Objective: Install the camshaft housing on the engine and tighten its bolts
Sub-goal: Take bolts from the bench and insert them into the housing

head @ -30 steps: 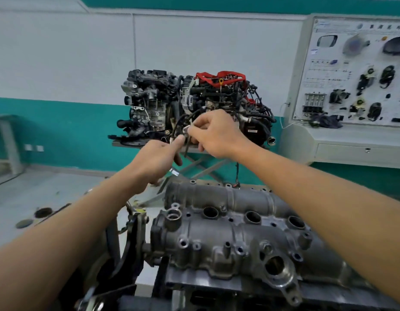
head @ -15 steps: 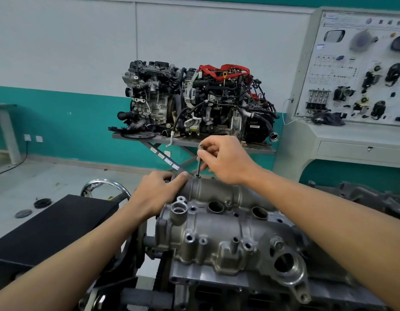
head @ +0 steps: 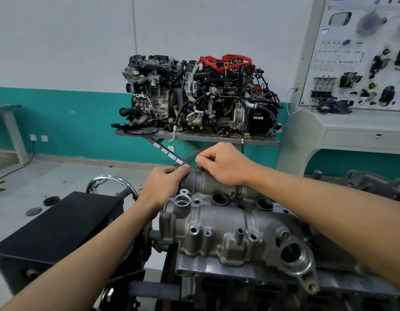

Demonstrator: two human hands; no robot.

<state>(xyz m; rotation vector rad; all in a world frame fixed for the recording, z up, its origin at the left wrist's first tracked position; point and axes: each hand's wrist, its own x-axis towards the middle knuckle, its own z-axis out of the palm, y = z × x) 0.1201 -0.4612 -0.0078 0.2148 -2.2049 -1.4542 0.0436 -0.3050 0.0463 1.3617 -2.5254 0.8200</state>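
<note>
The grey cast camshaft housing (head: 223,230) sits on top of the engine (head: 217,286) in front of me, with round plug holes and several bolt holes along its length. My right hand (head: 223,167) is at the housing's far left corner, fingers curled and pinching a bolt (head: 200,168) that is mostly hidden under the fingertips. My left hand (head: 163,187) rests on the housing's far left end, fingers lying over the rounded casting beside the right hand.
A black box (head: 59,225) on the engine stand is at my left, with a chrome ring (head: 111,182) behind it. Two complete engines (head: 199,97) stand on a grey table beyond. A parts display board (head: 363,55) is at right. Discs lie on the floor (head: 50,200).
My right hand has come down from chest height to the housing's far corner, lowering the bolt into it. My left hand dropped onto the housing's end. My view tilted down.
</note>
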